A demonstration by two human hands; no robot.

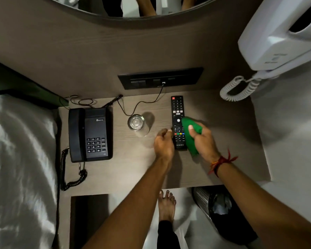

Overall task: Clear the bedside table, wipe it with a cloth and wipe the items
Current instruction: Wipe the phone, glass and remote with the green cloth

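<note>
The telephone (pixel 90 134) keypad shows digits; other labels too blurred.

Your table (pixel 129 169), four things lying on it.
You've got the black telephone (pixel 91 134) at the left by the bed, a clear glass (pixel 137 124) in the middle with a thin black cable (pixel 133 109) looping behind it, and the black remote (pixel 177 112) lying lengthwise at the right, well apart from the phone.

Both forearms are bare, with no sleeves. The right wrist wears a red thread band (pixel 221 161) with loose ends. 1 bare foot (pixel 166 205) shows below, above a dark trouser leg (pixel 167 234).
</note>
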